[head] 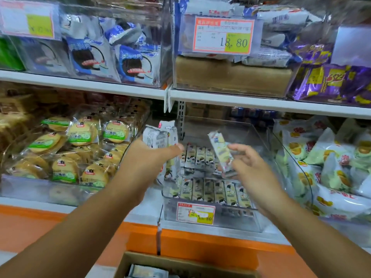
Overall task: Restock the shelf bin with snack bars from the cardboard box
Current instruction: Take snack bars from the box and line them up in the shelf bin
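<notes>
Both forearms extended fwd, bare; left hand (149, 157) fingers curled in a grip, right hand (249, 165) pinching w/ fingertips, palm inward.

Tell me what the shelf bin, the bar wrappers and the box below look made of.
Shelf bin: clear rigid plastic, glossy; contents show through its walls.
Snack bar in the right hand: thin printed film, probably plastic; crimped end, sheen.
Cardboard box: brown cardboard, matte.

Pretty bright, even store lighting from overhead, colours a bit oversaturated. Lots of glare on the clear bin fronts, especially the upper left bin (86, 43), washing out its price tag (28, 19). Wide-angle bend curves the shelf edge (261, 101). Both hands look motion-smeared, and the cardboard box (180, 265) at the bottom is soft.
</notes>
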